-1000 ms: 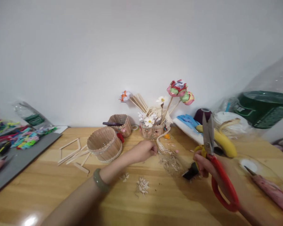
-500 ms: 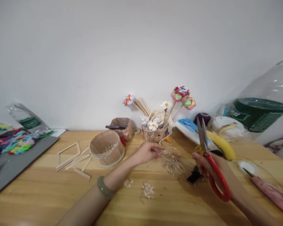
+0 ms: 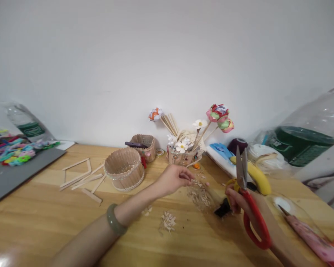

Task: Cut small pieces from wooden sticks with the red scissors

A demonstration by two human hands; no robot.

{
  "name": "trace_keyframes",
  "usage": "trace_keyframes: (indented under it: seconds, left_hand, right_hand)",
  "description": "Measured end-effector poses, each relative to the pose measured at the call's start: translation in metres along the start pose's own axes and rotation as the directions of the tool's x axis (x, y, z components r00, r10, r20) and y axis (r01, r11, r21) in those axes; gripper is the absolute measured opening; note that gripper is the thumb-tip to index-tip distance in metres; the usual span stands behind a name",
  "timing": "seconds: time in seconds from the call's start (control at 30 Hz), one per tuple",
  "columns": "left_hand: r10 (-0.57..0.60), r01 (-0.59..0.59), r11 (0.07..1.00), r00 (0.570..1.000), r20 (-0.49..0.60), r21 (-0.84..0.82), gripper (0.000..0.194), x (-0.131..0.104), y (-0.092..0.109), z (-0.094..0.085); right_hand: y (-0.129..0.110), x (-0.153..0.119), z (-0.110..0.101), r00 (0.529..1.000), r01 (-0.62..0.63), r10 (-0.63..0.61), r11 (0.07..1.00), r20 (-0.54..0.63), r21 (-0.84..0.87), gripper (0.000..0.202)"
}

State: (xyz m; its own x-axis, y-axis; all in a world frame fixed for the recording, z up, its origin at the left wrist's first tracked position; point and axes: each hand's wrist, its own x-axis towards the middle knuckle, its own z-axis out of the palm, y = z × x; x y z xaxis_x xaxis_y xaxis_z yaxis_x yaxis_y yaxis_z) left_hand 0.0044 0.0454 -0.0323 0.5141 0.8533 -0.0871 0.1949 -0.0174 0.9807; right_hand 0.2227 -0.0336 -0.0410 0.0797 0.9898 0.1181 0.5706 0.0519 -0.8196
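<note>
My left hand, with a green bangle on its wrist, is at the left edge of a loose pile of small wooden pieces. Its fingers are bent and pinched together; whatever may lie between them is too small to make out. In my right hand are scissors with red and yellow handles, their blades pointing up and slightly apart. Just below that hand lies a black object. Nearer to me, a smaller heap of pale wooden bits rests on the table, partly arranged like petals.
Two wooden-stick baskets stand left of centre, beside loose craft sticks. Behind my hands is a decorated pot of handmade flowers. A banana, a large bottle and a pink-handled pointed tool are at right.
The camera view has tilted slightly. My left fingers have bent down and drawn together beside the wooden pieces. My right hand keeps the scissors upright in nearly the same place.
</note>
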Motion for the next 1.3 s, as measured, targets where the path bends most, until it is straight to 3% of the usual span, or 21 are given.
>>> trace_keyframes:
  seconds: [0.23,0.5,0.83,1.3]
  left_hand:
    - [0.017,-0.017,1.0,0.998,-0.061,-0.008,0.013,-0.007,0.01,0.004]
    - [0.027,-0.027,1.0,0.999,-0.045,-0.001,0.007,-0.011,0.016,0.009]
    - [0.078,-0.075,0.996,0.996,-0.053,0.057,0.003,-0.013,0.015,0.012]
    - [0.062,-0.062,0.994,0.998,0.007,0.089,0.007,-0.012,0.004,0.016]
  right_hand:
    - [0.002,-0.003,-0.004,0.999,0.019,-0.019,1.0,0.035,0.002,0.042]
    - [-0.001,-0.002,-0.005,1.0,0.011,-0.011,1.0,0.018,-0.018,0.037]
    - [0.001,-0.006,-0.005,0.997,0.03,-0.029,0.999,0.071,-0.021,0.03]
    - [-0.006,-0.01,-0.005,0.992,0.072,-0.068,0.997,0.11,-0.03,0.026]
